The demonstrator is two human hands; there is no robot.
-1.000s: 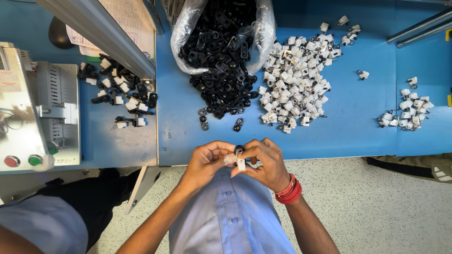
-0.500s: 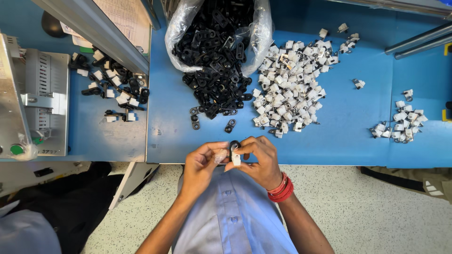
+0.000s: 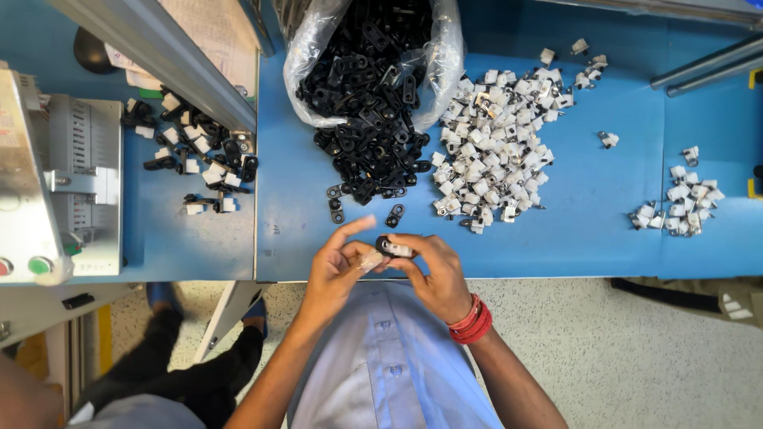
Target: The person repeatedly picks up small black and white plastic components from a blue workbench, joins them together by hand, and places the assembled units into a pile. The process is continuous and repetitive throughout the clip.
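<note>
Black-and-white clip (image 3: 393,247) being pinched between both hands at the edge of the blue bench (image 3: 588,238).

Lying with its long axis roughly left-to-right, black end toward the left hand (image 3: 338,270), white end under the right hand (image 3: 435,274); both sets of fingertips closing on it, left forefinger lifting free; possibly two parts being pressed together, hard telling; black pile (image 3: 369,151) and white pile (image 3: 497,151) sitting just beyond.

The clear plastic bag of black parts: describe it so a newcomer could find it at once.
Start at the blue worktable and look to its far edge, near the middle. There a clear plastic bag lies open, spilling small black plastic clips toward the person. The heap of small white clips beside it lies loose, unbagged.
</note>
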